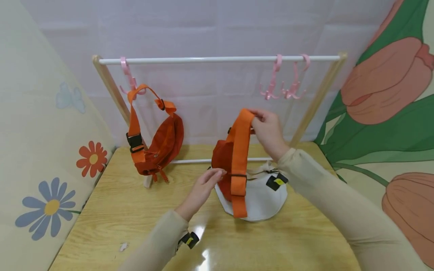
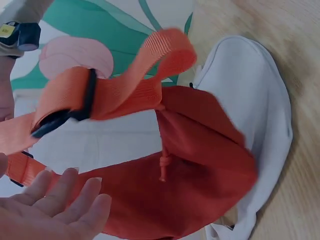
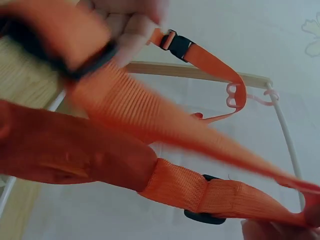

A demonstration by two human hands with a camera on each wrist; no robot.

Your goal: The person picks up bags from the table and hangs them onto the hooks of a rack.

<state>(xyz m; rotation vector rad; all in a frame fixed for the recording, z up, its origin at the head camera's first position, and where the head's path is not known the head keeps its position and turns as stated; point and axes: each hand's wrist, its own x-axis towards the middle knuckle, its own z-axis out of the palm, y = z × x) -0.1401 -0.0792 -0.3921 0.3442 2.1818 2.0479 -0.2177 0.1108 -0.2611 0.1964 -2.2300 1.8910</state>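
Note:
My right hand [image 1: 269, 131] grips the looped orange strap [image 1: 241, 146] of a red-orange waist bag [image 1: 222, 156], holding it up by the top of the loop. Below the hand hangs the bag's body, seen close up with its zip cord in the left wrist view. My left hand [image 1: 203, 190] is beside the bag, its fingers [image 2: 65, 195] extended and holding nothing. Partly hidden behind the bag, a white waist bag [image 1: 268, 203] lies on the wooden table. A second red-orange waist bag [image 1: 162, 143] hangs by its strap from a pink hook [image 1: 129, 77] at the left.
A rack with a white rail [image 1: 203, 60] and wooden side posts [image 1: 318, 99] stands at the back of the table [image 1: 112, 214]. Two pink hooks hang at the rail's right, a left one [image 1: 271, 81] and a right one [image 1: 294, 81]. A small pale scrap [image 1: 123, 247] lies at front left.

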